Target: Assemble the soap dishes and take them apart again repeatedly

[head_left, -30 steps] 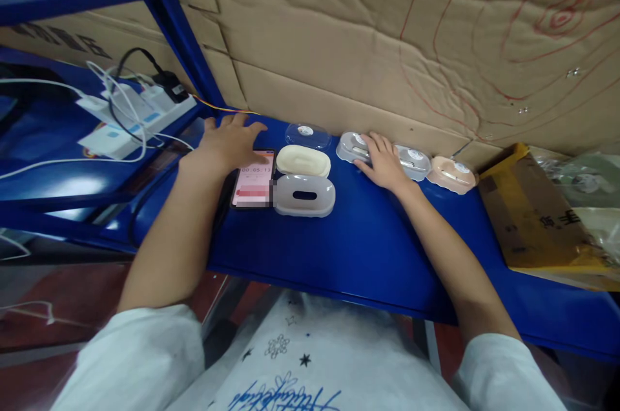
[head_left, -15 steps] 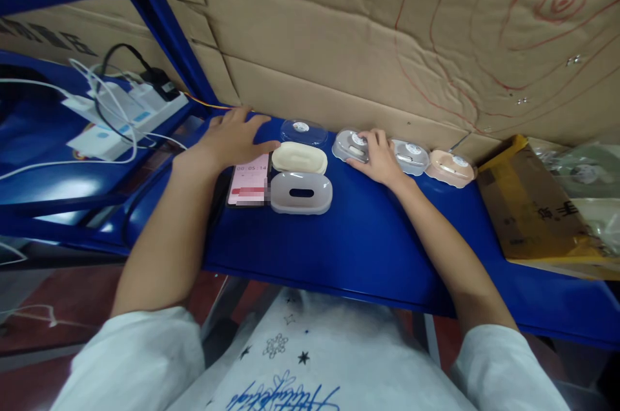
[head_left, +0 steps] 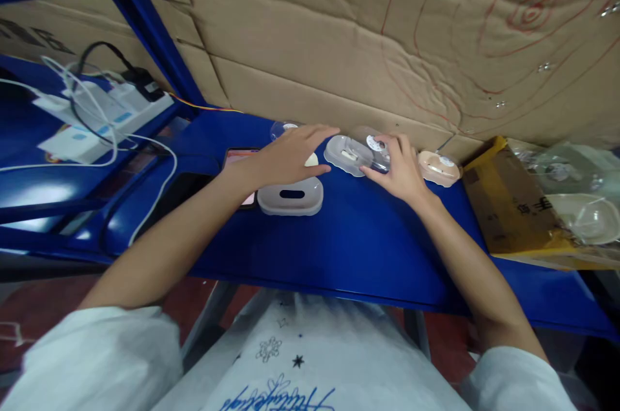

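Note:
My left hand is open, with fingers stretched right above the cream soap tray, which it mostly hides. Just below it rests a pale grey soap dish base with a dark slot. My right hand grips a clear plastic lid with a round white sticker, tilted up at the right end of a grey soap dish. Another clear lid is behind my left hand, partly covered. A peach soap dish sits right of my right hand.
A phone lies partly under my left forearm. Power strips with tangled cables are at left, beside a blue frame post. A cardboard box with plastic-wrapped dishes stands at right. Cardboard walls the back of the blue table.
My left hand has moved right, from above the phone to over the cream tray. My right hand has moved slightly right, and the clear lid has come up off the grey soap dish.

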